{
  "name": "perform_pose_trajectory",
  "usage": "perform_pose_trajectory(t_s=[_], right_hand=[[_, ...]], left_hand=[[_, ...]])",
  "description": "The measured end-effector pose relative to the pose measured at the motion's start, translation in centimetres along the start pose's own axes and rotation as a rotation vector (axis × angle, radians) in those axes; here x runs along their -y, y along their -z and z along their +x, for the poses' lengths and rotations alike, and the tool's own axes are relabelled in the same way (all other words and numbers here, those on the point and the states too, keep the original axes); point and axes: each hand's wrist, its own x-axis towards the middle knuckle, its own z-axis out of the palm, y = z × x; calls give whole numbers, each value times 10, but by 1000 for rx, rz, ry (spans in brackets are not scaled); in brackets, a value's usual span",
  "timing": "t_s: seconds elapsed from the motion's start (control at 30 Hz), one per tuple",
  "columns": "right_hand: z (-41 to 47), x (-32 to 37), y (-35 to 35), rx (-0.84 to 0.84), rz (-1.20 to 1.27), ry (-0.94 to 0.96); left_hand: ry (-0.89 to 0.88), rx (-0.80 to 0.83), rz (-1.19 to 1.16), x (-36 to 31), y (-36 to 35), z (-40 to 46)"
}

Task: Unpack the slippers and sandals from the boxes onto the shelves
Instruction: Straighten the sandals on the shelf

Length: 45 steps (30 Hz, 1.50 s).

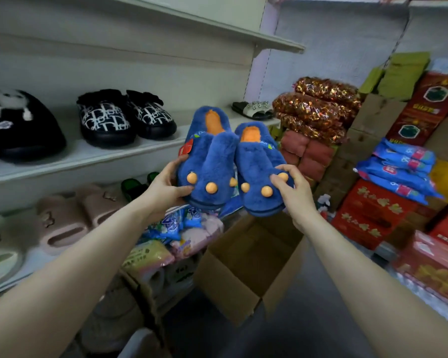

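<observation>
I hold a pair of fuzzy blue slippers with orange linings and orange knobs on the toes, up in front of the middle shelf point(109, 157). My left hand point(166, 188) grips the toe of the left slipper point(208, 161). My right hand point(292, 187) grips the toe of the right slipper point(256, 166). Both heels point away from me, toward the shelf's right end. Below them an open cardboard box point(246, 267) stands on the floor, and its inside looks empty.
The middle shelf carries black slippers with a bear point(18, 125), a black-and-white patterned pair point(124, 117) and a jewelled sandal point(254, 109). Pink slides point(70, 218) and green sandals sit on the lower shelf. Packaged goods and red boxes point(373, 202) are stacked at right.
</observation>
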Motion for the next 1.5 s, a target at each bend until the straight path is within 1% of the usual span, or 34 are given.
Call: perform_pose_trajectory(t_s=[0.1,0.23,0.33,0.43,0.57,0.63,0.7,0.8,0.83,0.87,0.93,0.97,1.0,1.03,1.07,1.1,1.17,1.23,1.3,1.37,1.47,1.5], right_hand=[[47,-5,-2,18,27,-8],[109,-18,-5,61,55,12],[160,-32,-10,93,68,38],[213,-47,-18,134,86,45],[287,-61,-32,247,157,35],[321,-65,-40,313,183,-11],[350,-69,-53,382,207,-62],[383,-71,-76,463,225,-95],[389,-68,-82,506,250,-98],[395,-67,-89,551,272,-101],[402,-67,-100,609,282,-89],[405,-68,-105,614,253,-60],[407,-69,-107,598,192,-16],[407,-69,-108,575,117,27],[406,-69,-107,550,61,63],[404,-68,-104,536,56,99],[397,-69,-97,545,107,218],[391,-77,-91,590,86,397],[393,-87,-91,643,-13,510],[400,-93,-95,670,-98,556],[414,-90,-104,666,-141,584],[418,-88,-108,675,-154,592]], left_hand=[[14,-45,23,-2,-6,42],[22,-116,-30,-2,-15,87],[24,-215,-15,0,-23,118],[35,-313,-49,3,-32,150],[17,-469,-105,3,-46,192],[6,-532,-132,6,-54,210],[-13,-563,-127,9,-68,223],[-49,-694,-122,13,-80,239],[-68,-734,-82,15,-81,241],[-97,-768,9,17,-79,243],[-114,-799,422,19,-77,242],[-86,-805,640,19,-80,239],[-62,-800,800,21,-85,238],[-56,-781,911,23,-90,237],[-73,-761,1017,23,-95,238],[-99,-743,1131,24,-101,241],[-185,-723,1357,29,-104,251],[-220,-715,1461,30,-104,263],[-222,-738,1495,31,-102,275],[-222,-782,1497,30,-98,284],[-238,-819,1522,28,-89,296],[-220,-825,1528,26,-87,300]])
